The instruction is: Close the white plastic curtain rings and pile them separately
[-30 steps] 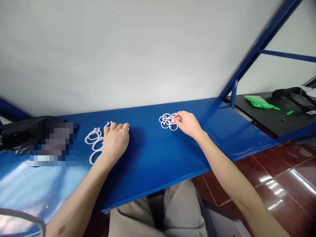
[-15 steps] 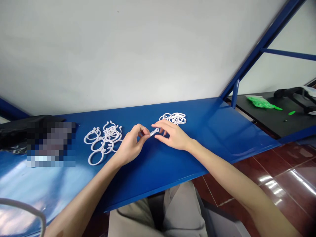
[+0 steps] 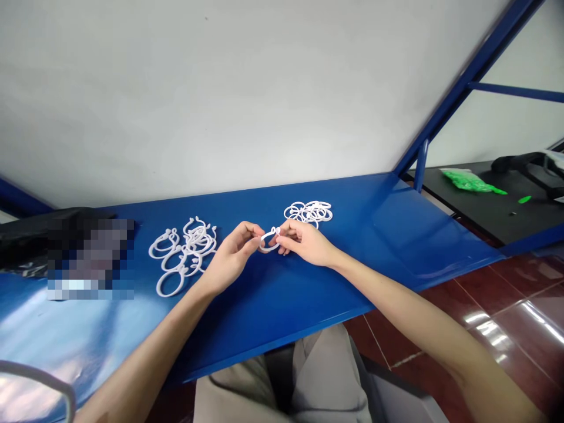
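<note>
Between my two hands, a white plastic curtain ring [image 3: 269, 248] is held above the table, its small knobbed ends pointing up and away. My left hand [image 3: 235, 254] pinches its left side between thumb and fingers. On the other side, my right hand [image 3: 306, 242] grips near the knobbed ends with thumb and fingertips. Left of my left hand lies a loose pile of white rings [image 3: 187, 249], some with their ends apart. Behind my right hand is a second pile of white rings [image 3: 311, 211], lying flat and partly covered by that hand.
The blue table [image 3: 282, 305] meets a pale wall [image 3: 264, 106] at its back. Black plastic material [image 3: 53, 223] and a pixelated patch lie at the far left. To the right, beyond a blue frame post [image 3: 422, 164], a dark table holds a bag of green pieces [image 3: 469, 180].
My right hand has closed on the ring, which my left hand alone held before. The ring has turned from edge-on to show its round opening. Both piles look the same.
</note>
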{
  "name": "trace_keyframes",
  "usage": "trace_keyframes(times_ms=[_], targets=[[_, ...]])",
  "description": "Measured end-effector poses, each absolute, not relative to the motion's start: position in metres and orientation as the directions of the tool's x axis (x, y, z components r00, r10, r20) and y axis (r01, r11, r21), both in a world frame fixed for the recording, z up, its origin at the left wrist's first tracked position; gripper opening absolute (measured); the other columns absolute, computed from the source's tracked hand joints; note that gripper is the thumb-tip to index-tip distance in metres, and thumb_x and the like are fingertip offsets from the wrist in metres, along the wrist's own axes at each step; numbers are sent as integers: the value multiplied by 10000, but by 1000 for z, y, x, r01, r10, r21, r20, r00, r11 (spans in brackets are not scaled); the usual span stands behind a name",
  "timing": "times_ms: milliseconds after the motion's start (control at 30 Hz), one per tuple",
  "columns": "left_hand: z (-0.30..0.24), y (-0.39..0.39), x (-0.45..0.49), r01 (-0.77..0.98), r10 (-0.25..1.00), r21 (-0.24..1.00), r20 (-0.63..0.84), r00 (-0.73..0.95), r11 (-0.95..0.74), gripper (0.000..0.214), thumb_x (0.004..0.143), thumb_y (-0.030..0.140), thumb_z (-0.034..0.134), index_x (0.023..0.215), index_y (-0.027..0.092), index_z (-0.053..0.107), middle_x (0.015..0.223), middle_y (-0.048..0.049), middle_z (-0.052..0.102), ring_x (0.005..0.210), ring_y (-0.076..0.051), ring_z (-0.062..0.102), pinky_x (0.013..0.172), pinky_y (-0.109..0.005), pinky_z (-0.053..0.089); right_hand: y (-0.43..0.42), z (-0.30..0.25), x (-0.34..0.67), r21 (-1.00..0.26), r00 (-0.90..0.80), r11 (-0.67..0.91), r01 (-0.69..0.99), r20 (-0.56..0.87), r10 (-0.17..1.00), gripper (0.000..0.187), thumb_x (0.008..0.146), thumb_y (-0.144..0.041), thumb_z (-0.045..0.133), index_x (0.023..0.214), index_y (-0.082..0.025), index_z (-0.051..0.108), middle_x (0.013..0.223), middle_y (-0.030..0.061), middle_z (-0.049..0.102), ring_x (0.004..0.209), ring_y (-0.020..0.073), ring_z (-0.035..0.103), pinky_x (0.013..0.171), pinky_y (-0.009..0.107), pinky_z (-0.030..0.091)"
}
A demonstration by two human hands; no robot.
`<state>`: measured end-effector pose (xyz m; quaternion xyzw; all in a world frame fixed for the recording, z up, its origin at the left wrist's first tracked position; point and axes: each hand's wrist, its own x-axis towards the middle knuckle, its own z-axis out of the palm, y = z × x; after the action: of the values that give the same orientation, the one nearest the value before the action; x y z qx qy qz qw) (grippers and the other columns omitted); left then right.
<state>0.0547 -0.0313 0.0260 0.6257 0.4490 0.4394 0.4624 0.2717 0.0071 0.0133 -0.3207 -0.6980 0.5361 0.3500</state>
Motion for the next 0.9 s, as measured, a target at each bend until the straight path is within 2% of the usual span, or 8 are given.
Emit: trace_keyframes(times_ms=[133,300,567,667,900], targets=[[26,-33,60,379,971,896,186,150,-230,285,975,474,526,937,207,617,793,13,651,703,-135,607,676,-256,463,5,14,268,-966,-527,242,92,159,835,257,903,-433,722,924,-195,625,848,23,735,728,144,695,711,301,578],[26,-36,64,557,947,767,275,164,-320,268,975,438,513,892,219,642,737,17,703,657,-145,622,672,-262,456,2,17,269,-869,-484,430,243,276,831,157,935,-345,694,904,-191,688,816,8,721,725,143,657,692,278,515],[13,-38,65,598,891,668,400,213,-443,188,969,281,479,834,221,597,765,2,704,683,-154,652,666,-257,458,-4,12,270,-591,-565,733,336,497,659,159,1020,-248,590,888,-198,663,871,26,715,784,152,658,733,273,499],[13,-38,65,609,877,643,428,216,-464,170,962,285,498,837,224,596,764,0,691,683,-161,649,662,-266,459,-5,13,270,-497,-585,780,380,524,620,183,1040,-242,548,893,-192,644,846,34,688,770,159,637,717,278,496],[16,-39,69,601,887,670,434,160,-436,157,990,309,507,893,231,602,784,0,715,756,-179,681,726,-290,496,-2,12,266,-296,-621,824,484,547,561,221,1072,-251,474,927,-172,620,866,61,676,800,176,604,713,290,483]])
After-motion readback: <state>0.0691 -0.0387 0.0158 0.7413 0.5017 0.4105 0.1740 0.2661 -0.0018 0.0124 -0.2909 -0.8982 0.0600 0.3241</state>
